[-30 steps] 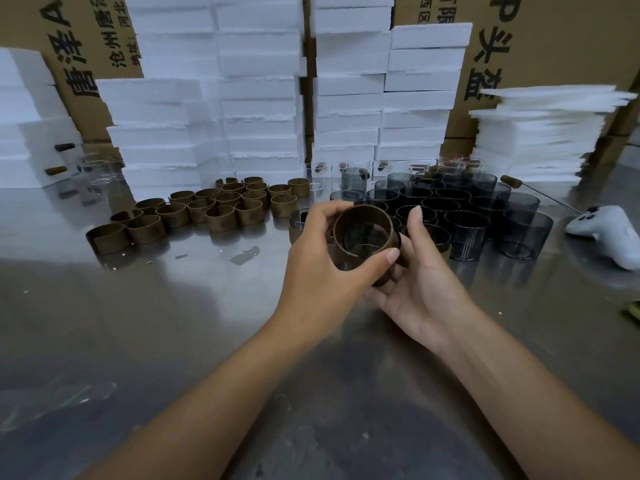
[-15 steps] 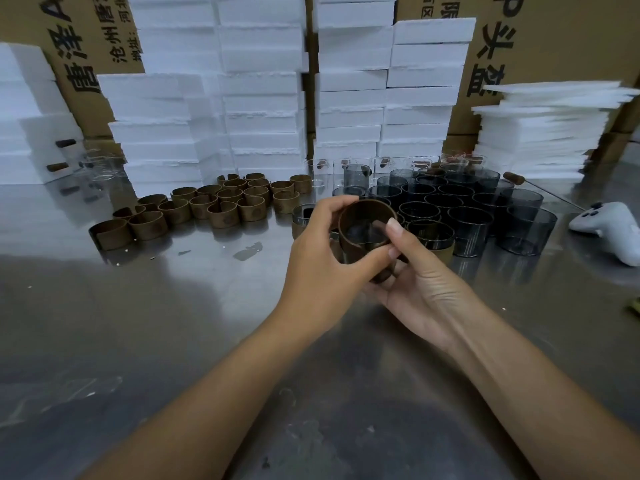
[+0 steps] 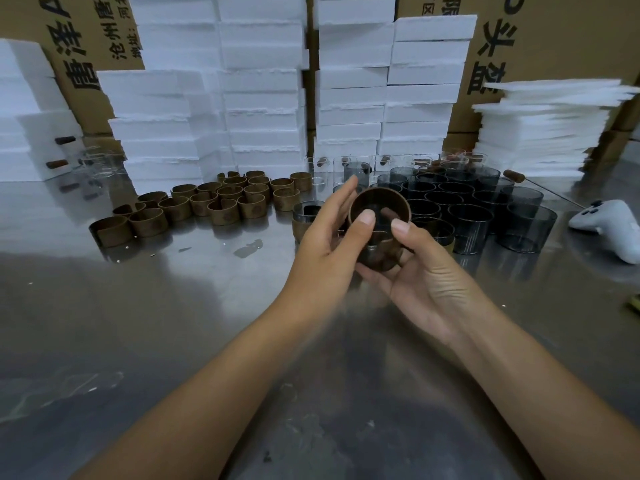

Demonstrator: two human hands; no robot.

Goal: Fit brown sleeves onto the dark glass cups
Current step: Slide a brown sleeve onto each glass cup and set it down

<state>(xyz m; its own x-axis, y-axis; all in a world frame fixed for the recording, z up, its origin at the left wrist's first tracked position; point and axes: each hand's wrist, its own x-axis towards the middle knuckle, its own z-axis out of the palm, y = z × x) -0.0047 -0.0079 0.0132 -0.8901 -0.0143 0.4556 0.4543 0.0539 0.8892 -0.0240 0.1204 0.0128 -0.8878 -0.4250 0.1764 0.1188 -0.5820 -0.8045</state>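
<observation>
A dark glass cup [image 3: 379, 211] wrapped in a brown sleeve is held above the metal table, its mouth tilted towards me. My left hand [image 3: 323, 251] grips it from the left, thumb on the near rim. My right hand [image 3: 420, 271] cradles it from below and the right, thumb pressing the near rim. Several loose brown sleeves [image 3: 207, 202] lie in a group at the left. Several bare dark glass cups [image 3: 471, 206] stand clustered behind and right of my hands. One sleeved cup [image 3: 306, 220] stands just left of the held one.
White foam blocks [image 3: 263, 98] are stacked along the back in front of cardboard boxes [image 3: 554, 39]. A white game controller [image 3: 609, 225] lies at the right edge. Clear glass cups [image 3: 322, 166] stand behind the dark ones. The steel table [image 3: 173, 323] carries small scraps.
My right thumb has come round onto the cup's near rim, and my left fingers have straightened behind the cup. The cup has tilted a little more towards me.
</observation>
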